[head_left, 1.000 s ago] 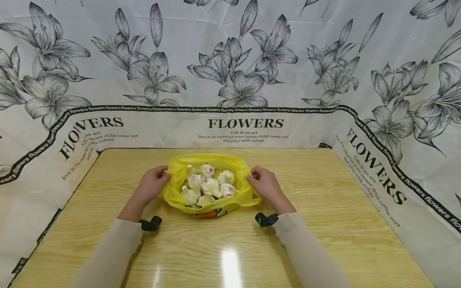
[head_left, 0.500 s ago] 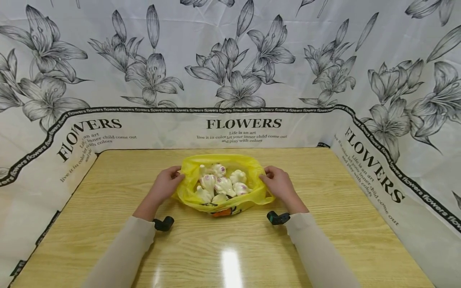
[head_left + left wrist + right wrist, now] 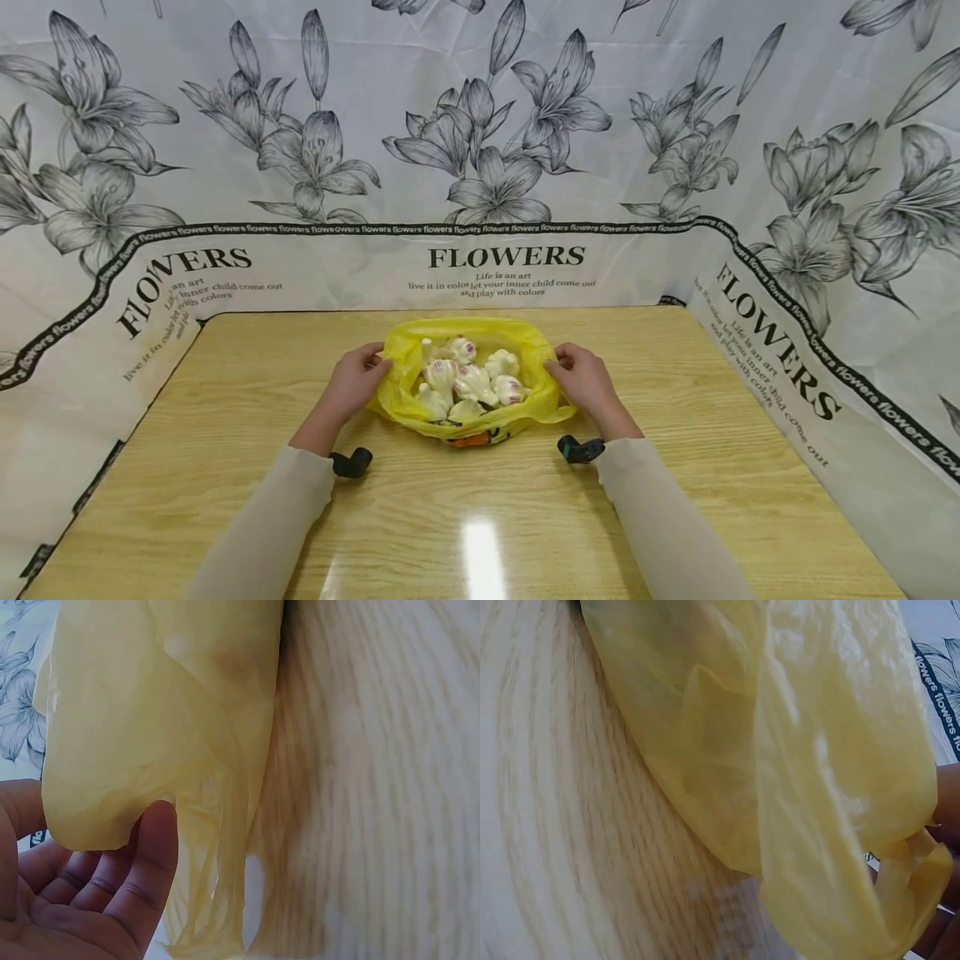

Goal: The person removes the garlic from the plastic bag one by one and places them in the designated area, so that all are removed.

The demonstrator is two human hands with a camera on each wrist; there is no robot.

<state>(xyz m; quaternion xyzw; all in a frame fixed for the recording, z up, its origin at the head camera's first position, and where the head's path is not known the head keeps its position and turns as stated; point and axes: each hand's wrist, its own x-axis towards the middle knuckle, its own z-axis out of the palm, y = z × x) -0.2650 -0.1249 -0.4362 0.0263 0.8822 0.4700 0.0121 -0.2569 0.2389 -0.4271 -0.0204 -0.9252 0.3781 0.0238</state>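
A thin yellow plastic bag (image 3: 536,406) rests on the table with its mouth spread wide. Several garlic bulbs (image 3: 474,383), white with purple streaks, lie heaped inside it. My left hand (image 3: 352,382) pinches the bag's rim on the left side; in the left wrist view the turned-down yellow film (image 3: 135,712) sits between thumb and fingers. On the opposite side my right hand (image 3: 588,385) grips the rim. The right wrist view has those fingers partly hidden behind the bag's side and a hanging loop handle (image 3: 840,915).
A light wood-grain table (image 3: 450,517) spreads around the bag. White flower-printed cloth (image 3: 337,267) walls the back and both sides. Dark wrist-camera mounts (image 3: 352,463) stick out inward from both wrists.
Both hands and the yellow bag with its garlic have shifted to the right, mostly in the first half second. The hold on the rim looks the same.
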